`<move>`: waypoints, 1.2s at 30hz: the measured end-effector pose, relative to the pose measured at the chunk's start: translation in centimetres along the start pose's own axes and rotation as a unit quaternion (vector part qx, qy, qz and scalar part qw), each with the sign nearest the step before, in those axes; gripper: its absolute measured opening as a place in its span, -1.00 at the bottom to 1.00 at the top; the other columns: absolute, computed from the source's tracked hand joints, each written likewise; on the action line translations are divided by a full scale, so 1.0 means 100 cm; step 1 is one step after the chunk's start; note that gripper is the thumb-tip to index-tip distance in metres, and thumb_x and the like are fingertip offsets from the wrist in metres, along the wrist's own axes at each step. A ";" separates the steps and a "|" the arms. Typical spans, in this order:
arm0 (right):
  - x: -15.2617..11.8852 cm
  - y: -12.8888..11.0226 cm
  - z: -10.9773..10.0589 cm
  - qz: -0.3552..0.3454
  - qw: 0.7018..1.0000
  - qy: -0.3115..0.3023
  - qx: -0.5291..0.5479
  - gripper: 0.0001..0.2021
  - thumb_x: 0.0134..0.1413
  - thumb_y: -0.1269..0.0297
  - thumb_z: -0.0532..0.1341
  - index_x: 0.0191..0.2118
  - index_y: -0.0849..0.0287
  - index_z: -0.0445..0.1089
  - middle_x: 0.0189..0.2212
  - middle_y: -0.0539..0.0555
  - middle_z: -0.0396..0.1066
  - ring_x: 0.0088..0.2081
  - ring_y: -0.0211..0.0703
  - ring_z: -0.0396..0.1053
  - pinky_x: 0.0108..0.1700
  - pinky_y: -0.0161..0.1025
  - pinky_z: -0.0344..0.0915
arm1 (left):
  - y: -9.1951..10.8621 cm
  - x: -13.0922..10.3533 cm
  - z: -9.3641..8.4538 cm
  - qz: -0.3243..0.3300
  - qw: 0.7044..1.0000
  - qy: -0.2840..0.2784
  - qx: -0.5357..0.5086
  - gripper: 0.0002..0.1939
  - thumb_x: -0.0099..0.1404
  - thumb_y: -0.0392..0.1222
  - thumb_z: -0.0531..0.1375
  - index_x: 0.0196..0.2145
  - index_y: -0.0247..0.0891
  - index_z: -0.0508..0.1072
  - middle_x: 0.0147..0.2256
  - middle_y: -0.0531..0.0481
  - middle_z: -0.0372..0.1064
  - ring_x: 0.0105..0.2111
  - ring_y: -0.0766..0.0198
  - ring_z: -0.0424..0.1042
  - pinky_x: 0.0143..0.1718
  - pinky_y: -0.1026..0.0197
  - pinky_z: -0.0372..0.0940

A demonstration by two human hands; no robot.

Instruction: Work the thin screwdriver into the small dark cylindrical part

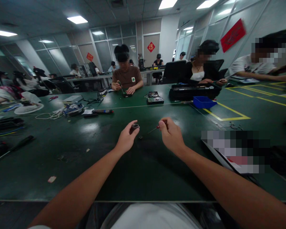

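Observation:
In front of me my left hand point(125, 140) is closed round a small dark cylindrical part point(135, 126) with a round opening at its top. My right hand point(172, 137) grips a screwdriver point(158, 127) with a reddish handle. Its thin shaft points left and slightly down, and its tip stays apart from the cylindrical part. Between the hands, on the green tabletop point(131, 181), lies a tiny dark piece point(140, 137) whose kind I cannot make out.
An opened device point(155, 98), a blue bin point(203, 102) and a long black case point(193, 91) stand ahead. A dark tool point(102, 111) and cables lie front left. Another screwdriver point(19, 144) is far left. A co-worker point(127, 76) sits opposite. A blurred-out flat object point(231, 152) lies right.

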State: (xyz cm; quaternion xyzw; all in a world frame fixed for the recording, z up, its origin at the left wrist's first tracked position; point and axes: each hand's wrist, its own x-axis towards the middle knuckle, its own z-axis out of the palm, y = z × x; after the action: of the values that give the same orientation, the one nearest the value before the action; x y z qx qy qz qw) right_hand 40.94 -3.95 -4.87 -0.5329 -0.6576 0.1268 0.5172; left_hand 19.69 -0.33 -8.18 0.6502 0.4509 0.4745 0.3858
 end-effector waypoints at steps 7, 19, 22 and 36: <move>-0.001 0.001 0.000 0.003 1.000 -0.011 0.007 -0.77 0.33 0.11 0.03 -0.25 0.11 0.32 -0.43 0.06 0.47 -0.37 -0.07 0.44 -0.32 -0.17 0.21 | 0.008 0.001 -0.010 -0.020 1.000 0.016 0.018 -0.75 0.31 -0.01 0.17 -0.17 -0.22 0.41 -0.41 0.03 0.36 -0.45 0.28 0.34 -0.41 0.23 0.25; -0.001 -0.001 0.001 -0.002 1.000 -0.023 0.005 -0.77 0.32 0.13 0.03 -0.26 0.11 0.33 -0.45 0.06 0.46 -0.41 -0.08 0.42 -0.35 -0.18 0.20 | 0.011 -0.006 -0.005 0.094 0.864 -0.155 0.471 -0.62 0.42 -0.12 0.07 0.12 -0.21 0.43 -0.03 -0.16 0.46 -0.05 0.04 0.46 -0.07 0.05 0.34; -0.001 -0.002 0.000 -0.002 1.000 -0.027 0.005 -0.78 0.32 0.13 0.03 -0.25 0.11 0.33 -0.43 0.07 0.47 -0.40 -0.08 0.43 -0.35 -0.18 0.21 | 0.010 -0.006 -0.001 0.073 0.835 -0.182 0.514 -0.62 0.43 -0.04 0.06 0.07 -0.21 0.47 -0.09 -0.17 0.44 -0.09 0.01 0.46 -0.14 0.05 0.35; -0.002 0.001 0.001 -0.004 0.999 -0.030 0.016 -0.77 0.34 0.12 0.03 -0.23 0.10 0.34 -0.42 0.06 0.49 -0.37 -0.07 0.46 -0.33 -0.18 0.23 | 0.017 0.020 -0.060 -0.038 0.965 -0.018 0.259 -0.74 0.28 -0.03 0.18 -0.17 -0.23 0.47 -0.27 -0.08 0.51 -0.36 0.18 0.41 -0.31 0.15 0.26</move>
State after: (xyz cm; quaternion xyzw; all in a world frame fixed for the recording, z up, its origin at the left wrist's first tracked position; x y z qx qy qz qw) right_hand 40.88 -4.01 -5.15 -0.5178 -0.6728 0.1515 0.5061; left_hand 14.54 1.53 -4.59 0.7186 0.5758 0.3145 0.2306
